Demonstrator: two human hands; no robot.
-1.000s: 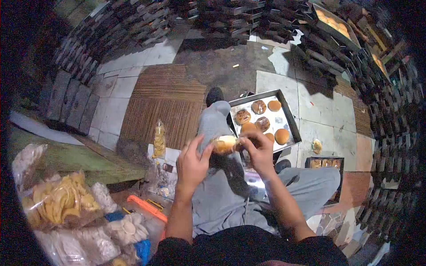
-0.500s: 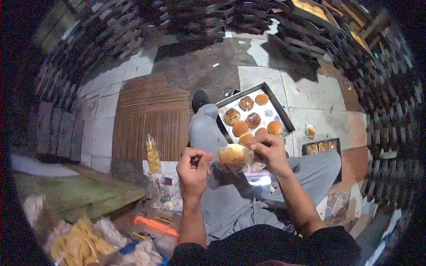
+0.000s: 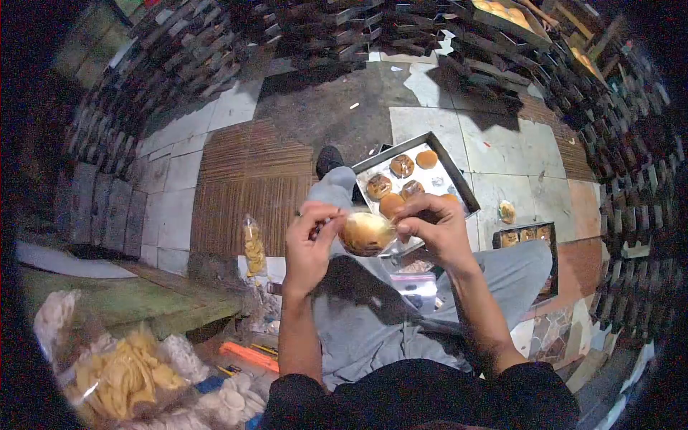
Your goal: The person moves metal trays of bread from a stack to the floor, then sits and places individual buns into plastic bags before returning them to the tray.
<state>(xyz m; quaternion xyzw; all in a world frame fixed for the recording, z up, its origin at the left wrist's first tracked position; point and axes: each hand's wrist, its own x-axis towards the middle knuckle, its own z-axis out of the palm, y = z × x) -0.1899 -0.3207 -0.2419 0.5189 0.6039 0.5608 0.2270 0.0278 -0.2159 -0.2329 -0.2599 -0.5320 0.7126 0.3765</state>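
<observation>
A round golden bun (image 3: 365,235) in clear plastic wrap hangs between my two hands, just above my lap. My left hand (image 3: 309,240) pinches the left end of the wrap between thumb and fingers. On the opposite side, my right hand (image 3: 438,231) grips the wrap's right end close to the bun. Behind them, a tray (image 3: 467,188) with dark sides holds several buns, such as a brown-topped one (image 3: 402,166), some in clear wrap. My right hand covers part of that tray's near side. A clear packet with a pink-purple strip (image 3: 416,282) lies at my lap.
A smaller dark tray (image 3: 550,247) with bread stands by my right knee, near a small wrapped piece (image 3: 507,211). To my left are a clear bag of yellow pieces (image 3: 254,251), an orange-handled tool (image 3: 249,356) and a large yellow-filled bag (image 3: 125,376). Dark stacked racks (image 3: 631,236) line the right.
Both hands have come up slightly, and the gap between them has narrowed. The wrapped bun has risen a little to the left and is tilted differently. Both ends of the wrap remain held.
</observation>
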